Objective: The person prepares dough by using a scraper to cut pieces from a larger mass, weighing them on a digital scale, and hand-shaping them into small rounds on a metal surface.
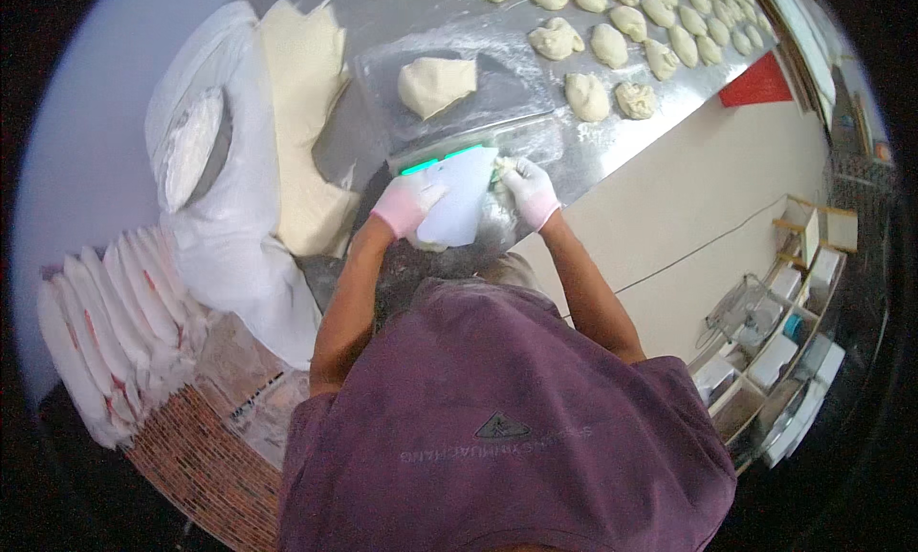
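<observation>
My left hand (409,204), in a white and pink glove, is closed on a white flat scraper (459,206). My right hand (524,191), gloved alike, has its fingers closed at the scraper's right side on a small pale greenish bit, perhaps dough, too small to name. Just beyond both hands a scale shows glowing green displays (462,151), partly behind the scraper. Its metal platform (512,98) carries a lump of dough (437,86). To the left, a large slab of dough (301,93) lies beside a white cloth or sack (239,256).
Several dough pieces (609,45) lie in rows on the steel table (631,151). Stacked white sacks (115,323) stand at lower left. At right are a red object (755,84), a fan (746,313) and a shelf (794,361) with boxes above the pale floor (641,246).
</observation>
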